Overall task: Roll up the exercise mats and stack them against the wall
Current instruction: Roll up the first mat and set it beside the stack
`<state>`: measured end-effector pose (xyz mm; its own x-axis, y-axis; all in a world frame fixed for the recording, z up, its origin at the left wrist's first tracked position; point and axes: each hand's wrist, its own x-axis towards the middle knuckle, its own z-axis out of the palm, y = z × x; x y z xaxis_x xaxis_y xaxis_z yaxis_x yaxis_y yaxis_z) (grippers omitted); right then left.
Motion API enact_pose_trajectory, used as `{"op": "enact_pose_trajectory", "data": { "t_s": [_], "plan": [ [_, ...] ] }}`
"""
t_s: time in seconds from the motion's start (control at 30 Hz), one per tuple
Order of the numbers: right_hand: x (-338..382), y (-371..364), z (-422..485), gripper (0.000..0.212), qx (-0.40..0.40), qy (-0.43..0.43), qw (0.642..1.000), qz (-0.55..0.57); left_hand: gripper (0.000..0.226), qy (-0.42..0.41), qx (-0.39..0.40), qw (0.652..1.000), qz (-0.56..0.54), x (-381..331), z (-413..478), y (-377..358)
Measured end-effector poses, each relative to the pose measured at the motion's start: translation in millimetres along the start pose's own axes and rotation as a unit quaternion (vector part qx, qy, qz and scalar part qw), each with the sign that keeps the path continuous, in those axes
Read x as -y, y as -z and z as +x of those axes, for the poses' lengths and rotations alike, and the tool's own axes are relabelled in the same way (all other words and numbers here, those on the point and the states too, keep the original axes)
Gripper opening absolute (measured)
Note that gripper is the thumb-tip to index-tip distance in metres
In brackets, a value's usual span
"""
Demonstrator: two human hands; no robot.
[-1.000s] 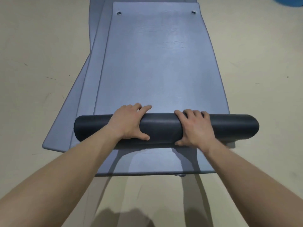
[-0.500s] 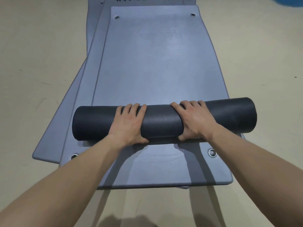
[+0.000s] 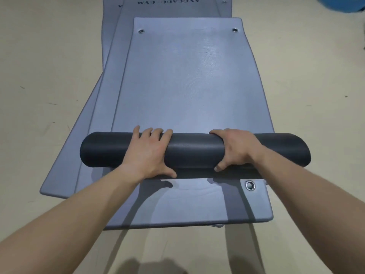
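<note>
A grey-blue exercise mat (image 3: 187, 80) lies flat ahead of me, its near end wound into a dark roll (image 3: 195, 151) lying crosswise. My left hand (image 3: 150, 153) grips the roll left of centre, fingers curled over the top and thumb on the near side. My right hand (image 3: 237, 149) grips it right of centre the same way. The roll sits on another flat mat (image 3: 177, 202) whose near end shows below it.
More flat mats (image 3: 65, 175) fan out to the left under the stack, and one with printed lettering (image 3: 167, 1) shows at the far end. A metal eyelet (image 3: 250, 185) sits by my right wrist. Beige floor (image 3: 39, 76) surrounds everything. A blue object (image 3: 343, 4) lies top right.
Both hands have pushed the roll away from me along the mat. The roll has grown thicker, and more of the lower mat's near end, with its eyelet, is uncovered.
</note>
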<state>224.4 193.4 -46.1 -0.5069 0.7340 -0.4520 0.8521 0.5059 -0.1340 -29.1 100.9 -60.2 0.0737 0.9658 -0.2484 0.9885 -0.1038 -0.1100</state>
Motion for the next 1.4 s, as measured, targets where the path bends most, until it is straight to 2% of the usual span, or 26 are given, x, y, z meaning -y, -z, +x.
{"op": "enact_pose_trajectory", "data": {
  "t_s": [0.1,0.2,0.3,0.37,0.4,0.47,0.53,0.57,0.6,0.67,0.7,0.73,0.87,0.93,1.03,1.1,1.17,1.23,1.3,1.4],
  "plan": [
    [-3.5,-3.7,1.8,0.134,-0.046,-0.021,0.998,-0.025,0.115,0.003,0.008,1.0,-0.017,7.3,12.1,-0.8],
    [-1.6,-6.0,-6.4,0.113,-0.061,-0.044,0.995,-0.061,0.1,0.001,0.008,1.0,-0.028,10.3,18.1,11.9],
    [3.2,16.0,-16.1,0.095,0.008,-0.039,0.999,-0.011,0.089,-0.004,0.079,0.996,-0.049,10.6,8.2,27.1],
    [7.3,15.7,-31.4,0.108,0.054,-0.03,0.998,0.016,0.086,-0.021,0.163,0.983,-0.077,10.6,0.1,32.6],
    [10.3,9.1,-41.2,0.118,0.034,-0.028,0.999,0.012,0.087,-0.024,0.197,0.976,-0.087,9.5,-3.1,32.3],
    [19.1,-17.0,-62.7,0.133,-0.063,-0.02,0.997,-0.034,0.091,-0.02,0.233,0.966,-0.11,9.4,-1.4,30.2],
    [28.0,-41.7,-72.7,0.14,-0.092,-0.012,0.992,-0.087,0.099,-0.005,0.248,0.958,-0.142,11.3,5.1,32.4],
    [27.9,-43.1,-68.7,0.137,-0.084,-0.012,0.992,-0.094,0.106,-0.007,0.224,0.964,-0.143,11.9,6.1,32.6],
    [25.3,-38.5,-59.5,0.132,-0.082,-0.013,0.993,-0.085,0.113,-0.016,0.162,0.978,-0.129,13.5,3.7,30.4],
    [18.5,-20.4,-36.6,0.128,-0.079,-0.002,0.995,-0.057,0.106,-0.049,0.006,0.997,-0.053,14.5,-13.5,18.2],
    [15.5,-13.1,-28.9,0.13,-0.075,0.0,0.996,-0.054,0.099,-0.059,-0.037,0.997,-0.016,9.6,-27.1,7.6],
    [13.1,-10.9,-24.3,0.133,-0.079,0.004,0.995,-0.059,0.1,-0.058,-0.043,0.997,-0.002,4.0,-38.7,-3.5],
    [19.6,-52.3,-40.2,0.143,-0.143,-0.004,0.985,-0.1,0.129,-0.018,0.032,0.998,-0.043,1.1,-12.4,-10.3],
    [23.7,-73.6,-39.4,0.151,-0.149,-0.018,0.982,-0.115,0.133,-0.017,0.037,0.998,-0.038,3.9,4.0,-5.1],
    [19.8,-60.1,-10.7,0.138,-0.182,-0.034,0.978,-0.098,0.137,-0.003,0.0,1.0,0.006,0.0,2.2,-19.8],
    [16.4,-39.4,4.3,0.125,-0.164,-0.01,0.98,-0.112,0.139,-0.004,-0.021,0.999,0.027,-3.5,-0.9,-30.3],
    [15.7,-17.4,12.1,0.116,-0.126,0.006,0.986,-0.11,0.126,-0.014,-0.038,0.999,0.019,4.7,7.2,-23.9],
    [17.7,-1.5,7.4,0.112,-0.067,0.009,0.994,-0.082,0.117,-0.028,-0.004,0.999,-0.017,11.9,8.0,-4.5],
    [21.8,1.7,-12.2,0.119,-0.024,0.004,0.998,-0.051,0.116,-0.049,0.063,0.996,-0.039,10.7,-4.3,10.1],
    [25.9,-27.9,-58.9,0.139,-0.057,-0.026,0.994,-0.086,0.115,-0.058,0.138,0.987,-0.061,4.6,-14.9,20.1]
  ]
}}
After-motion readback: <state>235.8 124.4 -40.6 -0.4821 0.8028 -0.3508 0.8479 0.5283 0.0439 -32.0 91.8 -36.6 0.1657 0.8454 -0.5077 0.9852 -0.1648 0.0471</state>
